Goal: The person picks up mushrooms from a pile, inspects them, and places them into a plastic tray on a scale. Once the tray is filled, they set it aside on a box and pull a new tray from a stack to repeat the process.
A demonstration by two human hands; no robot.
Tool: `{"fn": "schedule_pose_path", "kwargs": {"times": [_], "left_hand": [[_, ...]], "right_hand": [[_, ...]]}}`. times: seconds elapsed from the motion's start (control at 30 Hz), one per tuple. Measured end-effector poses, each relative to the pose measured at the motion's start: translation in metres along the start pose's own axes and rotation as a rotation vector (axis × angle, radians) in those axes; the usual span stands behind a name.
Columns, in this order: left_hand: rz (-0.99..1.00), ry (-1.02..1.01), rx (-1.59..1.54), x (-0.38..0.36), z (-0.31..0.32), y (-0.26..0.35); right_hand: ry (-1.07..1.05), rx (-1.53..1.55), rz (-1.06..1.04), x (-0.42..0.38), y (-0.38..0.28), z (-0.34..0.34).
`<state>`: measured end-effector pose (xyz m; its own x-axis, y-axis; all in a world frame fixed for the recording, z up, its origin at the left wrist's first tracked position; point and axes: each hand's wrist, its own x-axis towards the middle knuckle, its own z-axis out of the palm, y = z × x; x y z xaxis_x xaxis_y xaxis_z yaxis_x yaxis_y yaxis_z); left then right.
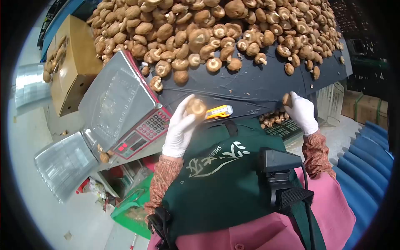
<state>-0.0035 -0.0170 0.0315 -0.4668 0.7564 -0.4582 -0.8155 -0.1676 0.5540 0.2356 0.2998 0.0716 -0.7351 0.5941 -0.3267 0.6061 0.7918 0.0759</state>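
My left hand (181, 127), in a white glove, is closed around a brown mushroom (196, 107) with its pale underside partly showing. Just right of it, a yellow utility knife (218, 112) lies at the table's near edge. In its white glove, my right hand (301, 111) grips another mushroom (286, 100) at the front right of the table; the fingers cover part of it. A large heap of mushrooms (200, 37) spreads over the dark table (250, 83) beyond both hands.
A digital scale (143, 131) with a plastic-covered pan stands on the left, with stacked clear trays (62, 162) beside it. Farther left is a cardboard box (79, 62) holding mushrooms. Below the right hand, a dark crate (285, 130) contains mushrooms. A green basket (135, 210) sits low left.
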Motion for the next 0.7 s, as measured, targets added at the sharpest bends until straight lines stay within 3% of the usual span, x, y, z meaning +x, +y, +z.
{"fn": "schedule_pose_path", "kwargs": {"times": [0.07,0.17,0.23,0.3,0.37,0.47,0.57,0.63,0.7], "left_hand": [[-0.017,-0.042,0.058,0.006,0.005,-0.001],[-0.078,-0.063,0.124,0.01,0.014,-0.002],[-0.106,-0.065,0.169,0.009,0.019,-0.001],[-0.127,-0.049,0.211,0.006,0.023,0.001],[-0.119,-0.018,0.242,0.004,0.024,0.002],[-0.112,0.006,0.243,0.001,0.025,0.005],[-0.077,0.006,0.244,0.002,0.02,0.006],[-0.074,0.009,0.236,0.001,0.019,0.004],[-0.077,-0.004,0.184,0.003,0.018,0.002]], "right_hand": [[-0.047,-0.026,0.081,-0.003,0.014,0.005],[0.276,0.257,-0.07,0.02,-0.028,0.008],[0.299,0.424,-0.158,0.048,-0.069,0.006],[0.462,0.433,-0.232,0.085,-0.103,0.018],[0.499,0.512,-0.131,0.115,-0.137,0.006],[0.382,0.343,-0.09,0.15,-0.16,0.0],[0.474,0.585,-0.205,0.165,-0.144,0.029],[0.225,1.222,-0.256,0.147,-0.133,0.019],[-0.117,1.858,-0.165,0.129,-0.123,0.009]]}}
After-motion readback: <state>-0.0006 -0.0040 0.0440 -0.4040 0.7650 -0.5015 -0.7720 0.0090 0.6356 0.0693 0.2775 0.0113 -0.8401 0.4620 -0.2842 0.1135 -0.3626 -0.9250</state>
